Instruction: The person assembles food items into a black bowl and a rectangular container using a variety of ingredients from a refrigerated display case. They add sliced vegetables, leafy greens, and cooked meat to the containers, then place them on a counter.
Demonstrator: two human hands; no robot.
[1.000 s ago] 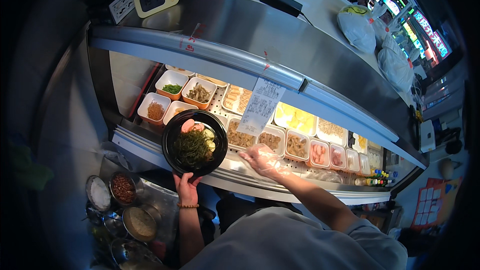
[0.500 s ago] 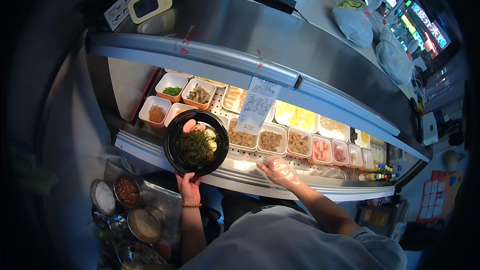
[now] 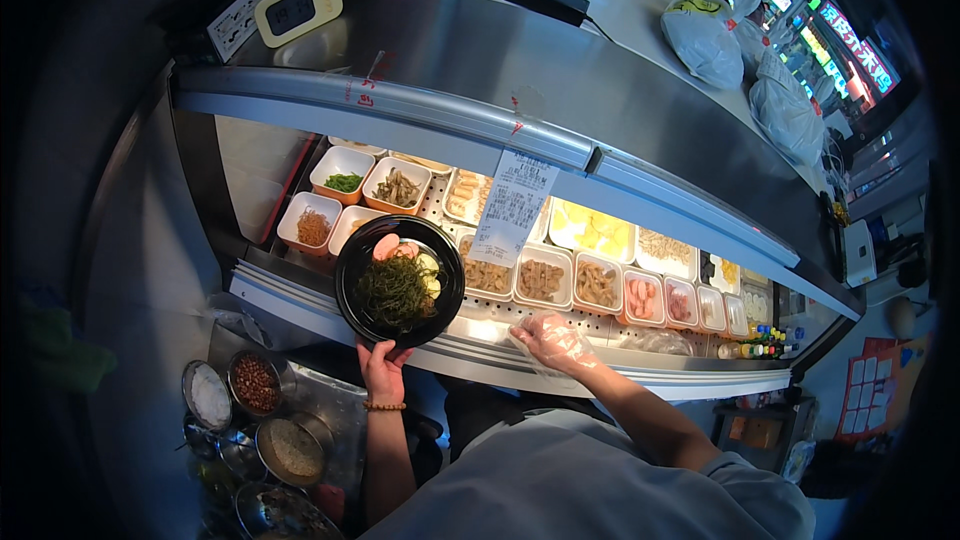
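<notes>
a white paper slip [image 3: 513, 206] with dark print hangs from the front rail of the glass case, near the centre. at eleven o'clock, on the steel top, stands a pale yellow timer [image 3: 297, 8] with a dark screen, and just left of it a white printed card [image 3: 238, 20]. at one o'clock two knotted white plastic bags [image 3: 706, 32] lie on the desk. glowing coloured signs [image 3: 850, 35] run along two o'clock. at four o'clock a red board with white sheets [image 3: 868, 390] shows.
</notes>
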